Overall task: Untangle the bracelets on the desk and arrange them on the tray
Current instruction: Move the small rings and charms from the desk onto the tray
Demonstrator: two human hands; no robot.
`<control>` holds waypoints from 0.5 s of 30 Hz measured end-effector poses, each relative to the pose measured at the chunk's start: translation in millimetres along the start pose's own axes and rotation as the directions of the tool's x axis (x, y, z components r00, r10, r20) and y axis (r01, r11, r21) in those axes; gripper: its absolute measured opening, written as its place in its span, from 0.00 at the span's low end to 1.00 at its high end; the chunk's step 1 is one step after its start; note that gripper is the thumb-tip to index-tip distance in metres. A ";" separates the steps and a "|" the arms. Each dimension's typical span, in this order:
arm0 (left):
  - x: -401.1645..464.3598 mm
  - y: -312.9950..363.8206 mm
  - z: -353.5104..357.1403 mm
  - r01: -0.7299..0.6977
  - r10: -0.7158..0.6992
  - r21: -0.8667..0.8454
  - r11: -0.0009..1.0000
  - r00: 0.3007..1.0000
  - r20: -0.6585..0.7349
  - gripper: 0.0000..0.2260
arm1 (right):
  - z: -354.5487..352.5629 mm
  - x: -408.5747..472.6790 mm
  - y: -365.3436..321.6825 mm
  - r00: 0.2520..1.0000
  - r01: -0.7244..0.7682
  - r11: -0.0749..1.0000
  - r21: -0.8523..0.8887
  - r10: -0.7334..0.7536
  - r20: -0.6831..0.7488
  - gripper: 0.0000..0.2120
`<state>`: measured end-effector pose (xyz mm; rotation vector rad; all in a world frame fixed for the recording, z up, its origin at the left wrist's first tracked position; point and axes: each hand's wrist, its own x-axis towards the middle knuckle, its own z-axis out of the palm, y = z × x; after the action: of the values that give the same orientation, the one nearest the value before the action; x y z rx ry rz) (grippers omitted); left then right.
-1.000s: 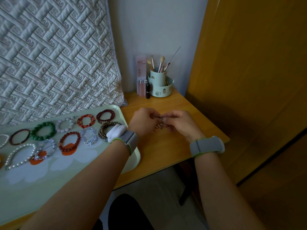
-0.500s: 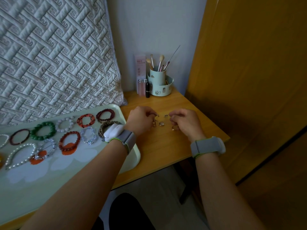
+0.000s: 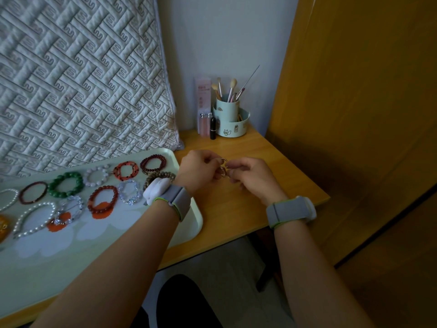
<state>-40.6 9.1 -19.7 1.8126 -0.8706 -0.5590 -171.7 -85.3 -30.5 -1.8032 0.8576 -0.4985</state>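
My left hand (image 3: 199,170) and my right hand (image 3: 251,175) meet just above the wooden desk (image 3: 248,209), both pinching a small tangle of thin metal bracelets (image 3: 223,168) between the fingertips. The fingers hide much of the tangle. Left of my hands lies a pale green tray (image 3: 189,233) with several bracelets laid out in rows: a green bead one (image 3: 66,184), an orange-red one (image 3: 125,171), a dark red one (image 3: 153,164), a brown bead one (image 3: 153,178), a clear crystal one (image 3: 129,192) and a white pearl one (image 3: 33,218).
A mint brush holder (image 3: 230,119) with makeup brushes, lipsticks (image 3: 212,127) and a pink box (image 3: 203,100) stand at the desk's back edge. A quilted cushion (image 3: 78,79) leans behind the tray. An orange wooden panel (image 3: 354,102) borders the desk's right side.
Half a second ago my hands were apart, stretching the metal bracelets over the desk. They have come back together now and lifted the tangle slightly.
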 end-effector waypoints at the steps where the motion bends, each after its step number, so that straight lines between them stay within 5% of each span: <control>1: -0.4 -0.5 0.2 -0.002 0.002 -0.011 1.000 1.000 0.001 0.06 | 1.9 -0.4 -1.5 1.000 0.008 1.000 0.012 -0.008 0.023 0.10; 15: -3.6 -9.0 -6.4 0.014 -0.015 -0.042 0.999 1.000 -0.011 0.06 | 3.8 -1.6 0.1 0.995 0.039 0.999 0.035 -0.035 -0.091 0.04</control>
<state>-35.5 17.8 -25.5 1.7837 -0.8331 -0.5715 -170.2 -81.7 -31.9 -1.7764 0.8722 -0.6196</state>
